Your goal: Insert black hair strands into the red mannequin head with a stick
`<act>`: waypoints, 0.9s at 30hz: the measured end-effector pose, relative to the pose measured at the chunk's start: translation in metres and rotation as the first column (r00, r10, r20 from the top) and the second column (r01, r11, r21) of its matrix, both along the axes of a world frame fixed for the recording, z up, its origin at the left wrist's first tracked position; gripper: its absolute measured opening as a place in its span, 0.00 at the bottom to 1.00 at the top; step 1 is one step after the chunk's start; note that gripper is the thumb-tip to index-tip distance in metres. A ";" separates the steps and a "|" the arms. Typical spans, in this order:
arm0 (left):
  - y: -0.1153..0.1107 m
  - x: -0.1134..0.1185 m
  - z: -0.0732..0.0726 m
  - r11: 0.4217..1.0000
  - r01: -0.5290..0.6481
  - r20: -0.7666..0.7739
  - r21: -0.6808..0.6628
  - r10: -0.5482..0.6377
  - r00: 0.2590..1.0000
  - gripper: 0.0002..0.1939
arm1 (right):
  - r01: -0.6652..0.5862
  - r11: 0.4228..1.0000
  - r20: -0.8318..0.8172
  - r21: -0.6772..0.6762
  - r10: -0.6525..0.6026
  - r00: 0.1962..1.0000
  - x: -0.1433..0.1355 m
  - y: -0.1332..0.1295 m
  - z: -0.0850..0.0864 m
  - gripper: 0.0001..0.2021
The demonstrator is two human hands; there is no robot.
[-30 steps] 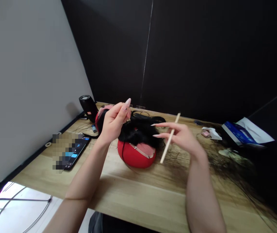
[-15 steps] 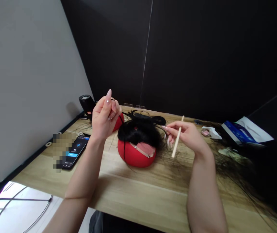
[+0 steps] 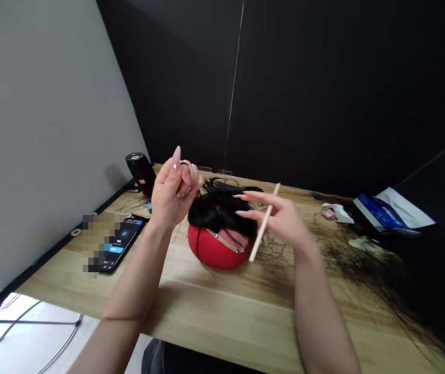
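My left hand (image 3: pixel 175 189) is raised at the left of a red rounded block (image 3: pixel 210 252), fingers curled and thumb up, closed on a thin strand of black hair (image 3: pixel 185 164). The block carries black hair (image 3: pixel 222 210) over its top and a pink patch (image 3: pixel 232 236) with a pale strip along its edge. At the block's right side is my right hand (image 3: pixel 280 215), with a pale wooden stick (image 3: pixel 263 231) lodged between its fingers. Its thumb and index finger are apart, their tips over the black hair.
A phone (image 3: pixel 123 246) lies on the wooden table (image 3: pixel 226 306) at the left, with a black cylindrical speaker (image 3: pixel 141 174) behind it. To the right are loose dark hair (image 3: pixel 362 265), crumpled white tissue (image 3: pixel 342 213) and a blue-and-white packet (image 3: pixel 388 213). Dark panels stand behind.
My right hand has moved left with the wooden stick, and its thumb and index finger have spread over the hair. My left hand has shifted slightly right and stays closed.
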State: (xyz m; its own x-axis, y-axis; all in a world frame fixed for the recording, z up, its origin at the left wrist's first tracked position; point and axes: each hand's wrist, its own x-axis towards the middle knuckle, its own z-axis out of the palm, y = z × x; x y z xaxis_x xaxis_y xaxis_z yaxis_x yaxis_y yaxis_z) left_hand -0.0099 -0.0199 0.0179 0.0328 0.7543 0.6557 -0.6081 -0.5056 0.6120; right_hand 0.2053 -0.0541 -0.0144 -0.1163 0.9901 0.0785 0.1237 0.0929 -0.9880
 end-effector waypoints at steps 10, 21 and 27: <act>0.001 0.007 -0.004 0.997 0.072 -0.051 0.029 -0.071 0.996 0.21 | -0.249 0.966 -0.363 -0.068 0.209 0.908 -0.035 0.006 -0.019 0.21; 0.001 0.004 -0.009 0.998 0.020 -0.190 0.067 -0.007 0.982 0.22 | -0.187 0.980 -0.099 -0.063 0.181 0.979 -0.020 0.002 -0.012 0.20; 0.006 -0.012 -0.012 0.962 -0.186 -0.307 0.198 0.241 0.921 0.21 | 0.144 0.988 0.105 0.051 -0.148 0.983 0.006 0.004 -0.009 0.15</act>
State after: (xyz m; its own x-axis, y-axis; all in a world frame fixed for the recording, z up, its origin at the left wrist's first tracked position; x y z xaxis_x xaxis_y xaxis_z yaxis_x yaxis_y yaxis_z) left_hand -0.0215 -0.0142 0.0057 0.1149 0.6520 0.7495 -0.2560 -0.7096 0.6565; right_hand 0.2113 -0.0502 -0.0230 0.0193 0.9931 0.1160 0.2446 0.1078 -0.9636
